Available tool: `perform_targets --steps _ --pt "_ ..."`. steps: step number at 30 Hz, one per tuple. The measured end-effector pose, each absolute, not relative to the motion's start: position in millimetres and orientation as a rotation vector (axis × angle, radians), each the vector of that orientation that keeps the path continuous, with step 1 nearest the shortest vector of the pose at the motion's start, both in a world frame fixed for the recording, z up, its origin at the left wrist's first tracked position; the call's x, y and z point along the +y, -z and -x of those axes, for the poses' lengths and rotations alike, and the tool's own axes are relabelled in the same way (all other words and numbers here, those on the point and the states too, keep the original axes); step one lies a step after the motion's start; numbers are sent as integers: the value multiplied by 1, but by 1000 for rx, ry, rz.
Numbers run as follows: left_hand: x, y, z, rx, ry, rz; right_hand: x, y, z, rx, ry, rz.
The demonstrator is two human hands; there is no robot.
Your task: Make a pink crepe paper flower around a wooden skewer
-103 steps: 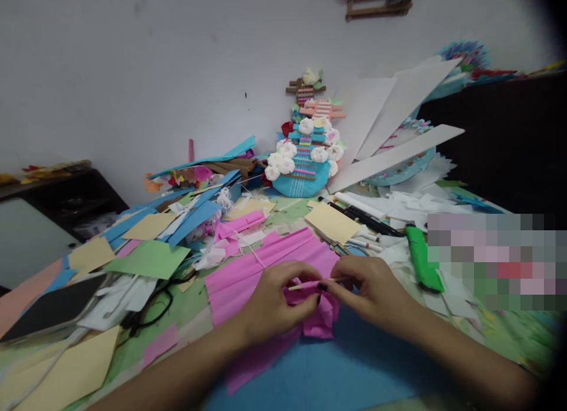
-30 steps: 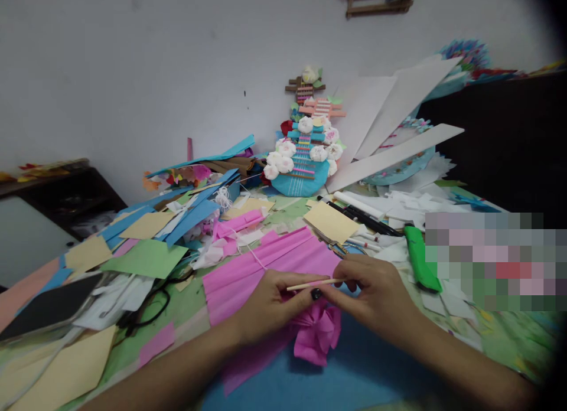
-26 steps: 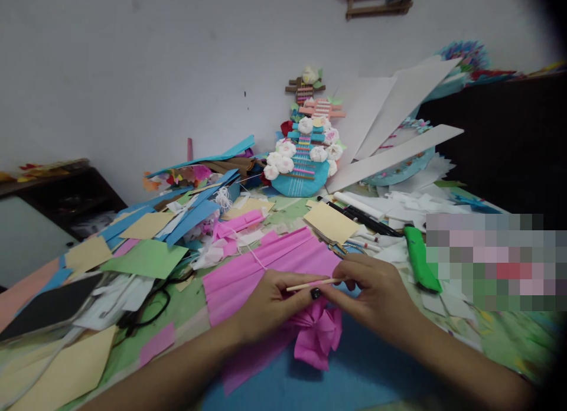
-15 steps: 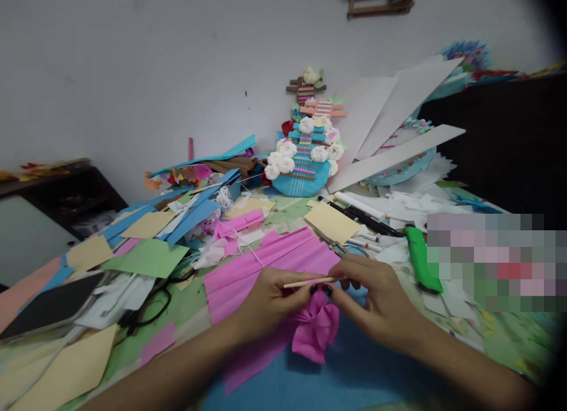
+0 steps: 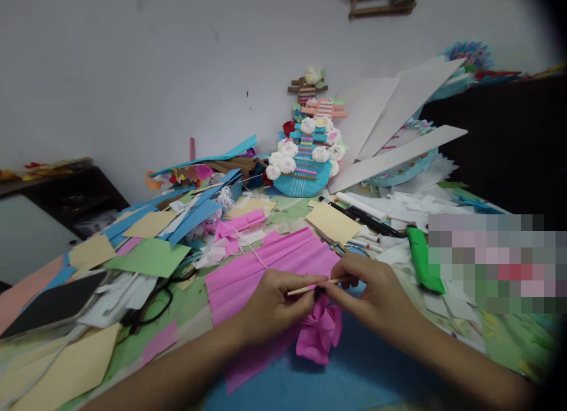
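A thin wooden stick (image 5: pixel 301 290) lies across the fingers of both hands, slightly raised at its right end. My left hand (image 5: pixel 279 299) is closed, pinching the stick near its middle. Thumb and fingertips of my right hand (image 5: pixel 367 287) pinch it from the other side, and the two thumbs meet. Just below the fingertips hangs a ruffled pink crepe paper flower (image 5: pixel 319 334); its top is hidden by the thumbs. Beneath the hands, a pleated pink crepe paper sheet (image 5: pixel 274 257) lies partly over a blue sheet (image 5: pixel 367 364).
Scissors (image 5: pixel 349 248) lie partly under a yellow paper piece (image 5: pixel 333 222) just beyond my right hand. To the right are a green crepe roll (image 5: pixel 423 260) and black markers (image 5: pixel 376 220). Paper scraps and a dark tablet-like slab (image 5: pixel 53 305) crowd the left. A flower-decorated paper guitar (image 5: pixel 301 183) leans against the wall.
The thumbs have drawn together and now overlap more on the stick. The right fingertips have shifted slightly left along it, and the flower has swung a little right.
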State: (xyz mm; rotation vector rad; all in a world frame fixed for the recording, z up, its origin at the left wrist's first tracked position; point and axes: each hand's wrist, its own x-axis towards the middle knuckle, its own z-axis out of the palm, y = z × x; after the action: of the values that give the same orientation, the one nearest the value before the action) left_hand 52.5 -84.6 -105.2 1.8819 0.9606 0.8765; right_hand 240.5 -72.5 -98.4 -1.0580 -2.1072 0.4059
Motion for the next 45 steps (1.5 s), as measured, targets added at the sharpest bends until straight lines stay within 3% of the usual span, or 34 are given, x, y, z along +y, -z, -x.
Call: perform_targets --steps 14,24,33,45 --pt "-85 106 -51 988 -853 -1792 -74 97 -239 -2049 -310 1093" --pt "-79 111 -42 883 -805 -1919 -69 99 -243 -2226 -350 1149" --pt "-79 106 -46 917 -743 -1990 -64 97 -246 -2310 -609 1252" --pt "-80 111 -50 972 -831 -1814 -67 96 -241 -2172 -541 1232"
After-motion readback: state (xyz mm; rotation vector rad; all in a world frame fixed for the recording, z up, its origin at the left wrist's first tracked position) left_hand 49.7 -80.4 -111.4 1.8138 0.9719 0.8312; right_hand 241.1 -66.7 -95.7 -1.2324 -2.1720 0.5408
